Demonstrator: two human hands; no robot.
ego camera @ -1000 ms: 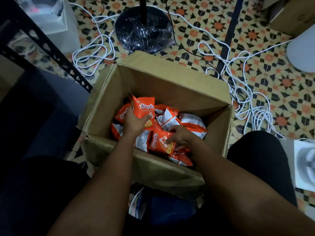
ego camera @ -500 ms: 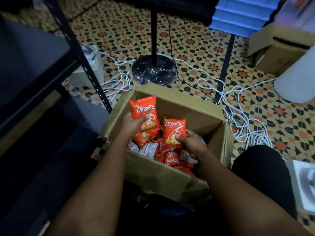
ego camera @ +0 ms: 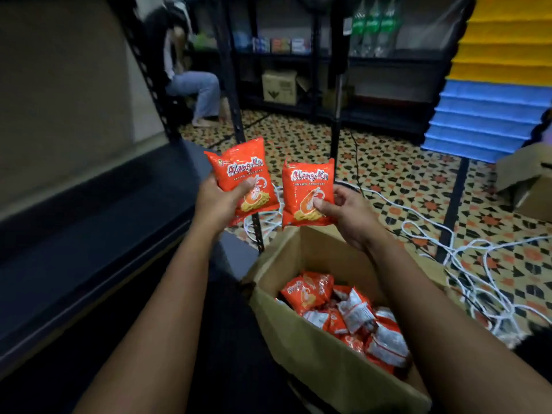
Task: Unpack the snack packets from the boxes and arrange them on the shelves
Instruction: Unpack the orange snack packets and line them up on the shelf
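The left hand (ego camera: 215,204) grips one orange snack packet (ego camera: 243,177), with the thumb curled over its front, and the packet stands upright, a little tilted to the left. The right hand (ego camera: 348,209) pinches a second orange packet (ego camera: 307,194) at its lower right side between thumb and fingers (ego camera: 321,206). Both packets are held in the air above the open cardboard box (ego camera: 322,363), just beside the dark shelf (ego camera: 98,222). More packets (ego camera: 346,315) lie in the box. White cables (ego camera: 478,273) lie on the patterned floor (ego camera: 397,171).
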